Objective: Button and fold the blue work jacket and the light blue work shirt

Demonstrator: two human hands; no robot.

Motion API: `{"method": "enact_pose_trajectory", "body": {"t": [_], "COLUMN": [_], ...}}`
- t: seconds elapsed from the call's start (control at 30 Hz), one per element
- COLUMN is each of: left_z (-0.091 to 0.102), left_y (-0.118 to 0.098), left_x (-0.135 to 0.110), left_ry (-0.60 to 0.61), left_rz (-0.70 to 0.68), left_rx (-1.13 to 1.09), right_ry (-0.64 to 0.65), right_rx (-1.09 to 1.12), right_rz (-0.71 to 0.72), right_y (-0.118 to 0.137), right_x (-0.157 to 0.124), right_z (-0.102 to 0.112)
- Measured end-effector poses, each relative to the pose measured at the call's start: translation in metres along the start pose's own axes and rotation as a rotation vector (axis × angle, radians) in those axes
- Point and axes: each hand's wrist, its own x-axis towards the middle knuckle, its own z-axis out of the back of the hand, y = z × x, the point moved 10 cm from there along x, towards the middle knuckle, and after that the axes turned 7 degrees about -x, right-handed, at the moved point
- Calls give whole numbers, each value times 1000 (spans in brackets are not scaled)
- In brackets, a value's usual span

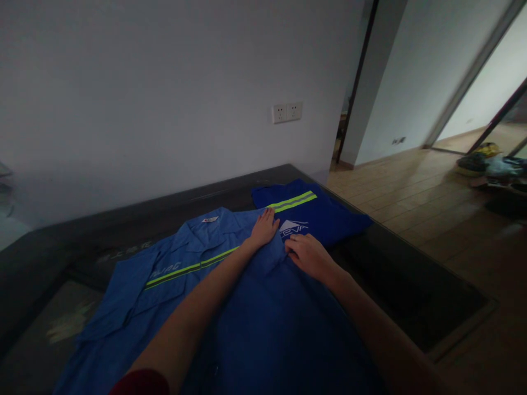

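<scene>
A blue work shirt [164, 296] lies front up on the dark table, its collar toward the wall and a yellow-green reflective stripe across the chest. My left hand [264, 226] rests on the cloth near the shirt's right-hand shoulder, fingers stretched out. Just to the right, my right hand [309, 255] has curled fingers gripping the edge of the same shirt's sleeve side. Beyond both hands lies a darker blue folded garment [329, 219] with a reflective stripe and white lettering. My left forearm covers part of the shirt's front.
The dark table [395, 274] runs along a pale wall with two power sockets [287, 112]. Its right edge borders a wooden floor [382, 192]. Bags and other items [494, 164] lie on the floor at far right.
</scene>
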Motion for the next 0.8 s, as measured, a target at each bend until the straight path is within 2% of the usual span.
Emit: {"method": "enact_pose_trajectory", "body": {"t": [0.07, 0.2, 0.27, 0.33, 0.43, 0.53, 0.67, 0.8], "left_z": [2, 4, 3, 3, 5, 10, 12, 9], "left_y": [1, -1, -1, -1, -1, 2, 7, 5], "left_x": [-1, -4, -4, -4, -4, -6, -8, -8], "left_ry": [-33, -69, -65, -63, -83, -119, -123, -86], "left_rz": [-11, -32, -33, -32, -41, -18, 52, 62], "left_rx": [3, 13, 13, 8, -10, -14, 21, 66], "right_ry": [-38, -268, -321, -262, -76, 58, 109, 147], "right_rx": [43, 139, 150, 131, 66, 15, 2, -8], "right_rz": [1, -89, -106, -18, 114, 90, 42, 21], "right_y": [-3, -15, -14, 1, 21, 17, 9, 9], "right_x": [-1, -6, -7, -4, -2, -4, -8, -10], "right_z": [5, 29, 32, 20, -10, -31, -32, -31]}}
